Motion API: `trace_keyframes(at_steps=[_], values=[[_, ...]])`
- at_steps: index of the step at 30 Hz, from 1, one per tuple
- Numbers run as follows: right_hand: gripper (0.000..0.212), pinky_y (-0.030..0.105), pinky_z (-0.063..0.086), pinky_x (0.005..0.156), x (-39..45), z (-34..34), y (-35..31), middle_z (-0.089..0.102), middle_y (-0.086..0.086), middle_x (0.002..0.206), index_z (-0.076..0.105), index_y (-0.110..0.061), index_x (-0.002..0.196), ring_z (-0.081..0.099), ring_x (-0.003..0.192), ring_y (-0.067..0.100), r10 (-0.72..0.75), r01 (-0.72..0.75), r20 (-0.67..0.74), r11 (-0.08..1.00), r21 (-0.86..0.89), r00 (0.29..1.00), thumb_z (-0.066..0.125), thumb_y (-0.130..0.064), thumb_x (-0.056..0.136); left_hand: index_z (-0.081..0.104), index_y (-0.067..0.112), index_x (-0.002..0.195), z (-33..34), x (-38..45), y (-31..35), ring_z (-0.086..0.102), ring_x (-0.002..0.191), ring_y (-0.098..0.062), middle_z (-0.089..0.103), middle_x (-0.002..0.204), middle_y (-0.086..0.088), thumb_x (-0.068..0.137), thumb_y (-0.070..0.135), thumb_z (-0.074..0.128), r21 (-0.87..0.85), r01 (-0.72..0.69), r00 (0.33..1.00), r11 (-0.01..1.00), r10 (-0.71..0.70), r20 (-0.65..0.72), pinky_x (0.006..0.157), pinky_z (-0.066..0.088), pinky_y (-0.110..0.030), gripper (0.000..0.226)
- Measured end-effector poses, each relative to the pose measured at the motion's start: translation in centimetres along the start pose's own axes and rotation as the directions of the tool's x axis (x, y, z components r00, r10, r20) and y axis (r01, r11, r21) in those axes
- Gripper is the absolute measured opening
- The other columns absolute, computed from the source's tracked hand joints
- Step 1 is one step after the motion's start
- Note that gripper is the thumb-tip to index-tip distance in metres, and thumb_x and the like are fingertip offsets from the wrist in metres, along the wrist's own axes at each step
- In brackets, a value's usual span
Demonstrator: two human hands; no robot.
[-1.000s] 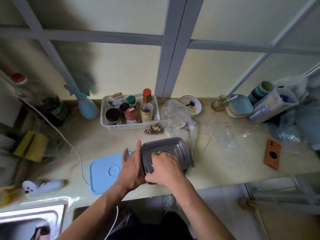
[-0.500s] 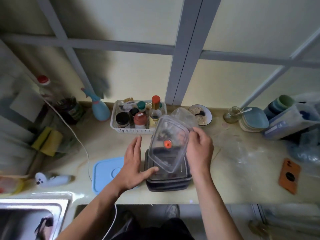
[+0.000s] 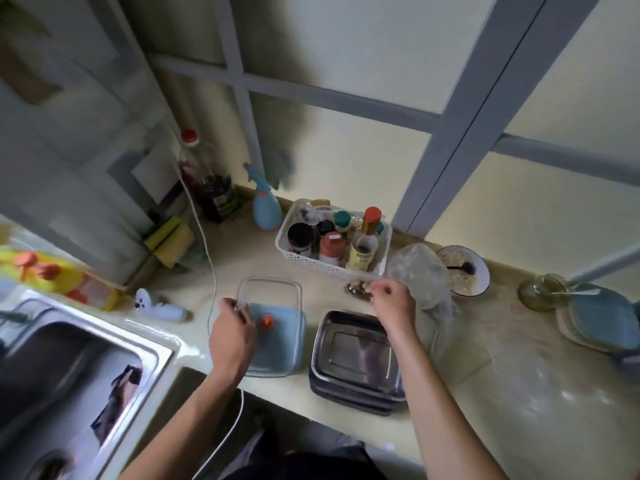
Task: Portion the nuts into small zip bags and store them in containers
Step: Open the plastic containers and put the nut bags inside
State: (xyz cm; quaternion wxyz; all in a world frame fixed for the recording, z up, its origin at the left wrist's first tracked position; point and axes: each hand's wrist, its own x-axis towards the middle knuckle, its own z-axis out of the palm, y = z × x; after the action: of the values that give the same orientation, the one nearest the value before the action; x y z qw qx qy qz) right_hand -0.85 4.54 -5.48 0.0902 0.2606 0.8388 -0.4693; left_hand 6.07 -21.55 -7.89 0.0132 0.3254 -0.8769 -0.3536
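Left hand [image 3: 232, 336] grips the clear lid [image 3: 273, 299] over the blue lid [image 3: 277, 344]; right hand [image 3: 393, 301], fingers curled, reaches the nuts [image 3: 356, 289] behind the open steel container [image 3: 356, 355]. Sink [image 3: 69, 375] left, basket [image 3: 332, 265] and plastic bag [image 3: 422, 275] crowd the worktop [image 3: 519, 375].

- The metal container [image 3: 358, 355] sits open and empty, just under the right fingers [image 3: 379, 292].
- The clear lid [image 3: 273, 296] lies flat, held by the left fingers [image 3: 239, 308].
- A small bag of nuts [image 3: 356, 289] lies beside the right fingers.
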Motion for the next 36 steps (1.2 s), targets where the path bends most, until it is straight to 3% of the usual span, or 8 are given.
trace_keyframes(at_steps=[5, 8, 12, 17, 22, 27, 32, 36], values=[[0.028, 0.034, 0.052, 0.087, 5.0, 2.1, 0.0, 0.072, 0.014, 0.115, 0.074, -0.01, 0.105, 0.066, 0.106, 0.034, 0.007, 0.062, 0.198, 0.939, -0.338, 0.98, 0.049, -0.014, 0.096, 0.051, 0.007, 0.108, 0.5, -0.4, -1.2, 0.054, 0.097, -0.04, 0.055, 0.104, -0.017, 0.096, 0.023, 0.052, 0.244, -0.074, 0.988, 0.967, 0.105, -0.114, 0.082, 0.04, -0.051, 0.019], [0.021, 0.037, 0.055, 0.078, 6.0, 3.1, 0.2, 0.071, 0.016, 0.108, 0.073, -0.009, 0.103, 0.068, 0.099, 0.036, 0.015, 0.016, 0.067, 0.904, -0.427, 0.998, 0.057, -0.019, 0.094, 0.051, 0.005, 0.114, 1.1, -0.6, -0.8, 0.047, 0.104, -0.041, 0.048, 0.114, -0.022, 0.09, 0.021, 0.061, 0.298, -0.055, 0.979, 0.953, 0.11, -0.171, 0.084, 0.04, -0.055, 0.031], [0.009, 0.031, 0.049, 0.054, 4.9, 3.4, 0.2, 0.057, 0.008, 0.105, 0.06, -0.011, 0.1, 0.06, 0.076, 0.024, -0.412, 0.266, -0.213, 0.828, -0.494, 0.886, 0.06, -0.016, 0.093, 0.05, 0.008, 0.12, 1.4, -0.8, 0.0, 0.041, 0.109, -0.037, 0.042, 0.124, -0.018, 0.083, 0.018, 0.067, 0.278, -0.076, 0.975, 0.958, 0.13, -0.18, 0.089, 0.038, -0.053, 0.042], [0.02, 0.034, 0.056, 0.06, 5.6, 3.1, 1.2, 0.046, 0.01, 0.11, 0.066, -0.007, 0.105, 0.058, 0.087, 0.026, -0.445, 0.299, -0.156, 0.784, -0.545, 0.882, 0.073, -0.01, 0.087, 0.052, 0.012, 0.122, 1.7, -0.9, 2.1, 0.04, 0.116, -0.031, 0.041, 0.126, -0.011, 0.085, 0.013, 0.065, 0.218, -0.197, 0.951, 0.956, 0.24, -0.193, 0.093, 0.036, -0.048, 0.04], [0.013, 0.034, 0.052, 0.073, 5.9, 0.7, 1.1, 0.052, 0.004, 0.096, 0.077, -0.013, 0.096, 0.05, 0.094, 0.023, -0.593, 0.476, -0.068, 0.705, -0.526, 0.802, 0.077, -0.019, 0.084, 0.056, 0.009, 0.119, 2.1, -1.2, 5.1, 0.046, 0.109, -0.027, 0.046, 0.121, -0.01, 0.083, 0.007, 0.067, 0.145, -0.444, 0.875, 0.884, 0.463, -0.141, 0.089, 0.041, -0.039, 0.038], [0.009, 0.031, 0.048, 0.086, 2.8, -3.5, -1.6, 0.064, -0.006, 0.106, 0.068, -0.018, 0.098, 0.055, 0.1, 0.01, -0.727, 0.737, 0.143, 0.635, -0.234, 0.672, 0.068, -0.026, 0.093, 0.047, 0.014, 0.136, 2.9, -1.3, 7.9, 0.044, 0.126, -0.02, 0.047, 0.137, -0.003, 0.088, 0.038, 0.063, -0.065, -0.654, 0.729, 0.754, 0.651, 0.21, 0.107, 0.038, -0.036, 0.056], [0.015, 0.039, 0.061, 0.073, -1.2, -6.7, -3.2, 0.075, 0.004, 0.085, 0.056, -0.015, 0.098, 0.074, 0.079, 0.024, -0.572, 0.506, 0.293, 0.818, 0.274, 0.766, 0.049, -0.024, 0.106, 0.058, 0.019, 0.123, 3.9, -2.6, 10.4, 0.048, 0.127, -0.012, 0.052, 0.137, 0.004, 0.084, 0.051, 0.067, -0.265, -0.63, 0.669, 0.73, 0.683, 0.292, 0.109, 0.039, -0.03, 0.051], [0.012, 0.023, 0.056, 0.085, -2.5, -6.5, -1.5, 0.069, -0.005, 0.098, 0.057, -0.018, 0.109, 0.07, 0.096, 0.014, -0.517, 0.513, 0.035, 0.855, 0.079, 0.855, 0.062, -0.016, 0.099, 0.064, 0.016, 0.084, 3.5, -4.9, 11.6, 0.067, 0.082, -0.021, 0.073, 0.086, 0.003, 0.093, 0.034, 0.064, -0.515, -0.355, 0.673, 0.781, 0.595, 0.439, 0.082, 0.054, -0.046, 0.02]])
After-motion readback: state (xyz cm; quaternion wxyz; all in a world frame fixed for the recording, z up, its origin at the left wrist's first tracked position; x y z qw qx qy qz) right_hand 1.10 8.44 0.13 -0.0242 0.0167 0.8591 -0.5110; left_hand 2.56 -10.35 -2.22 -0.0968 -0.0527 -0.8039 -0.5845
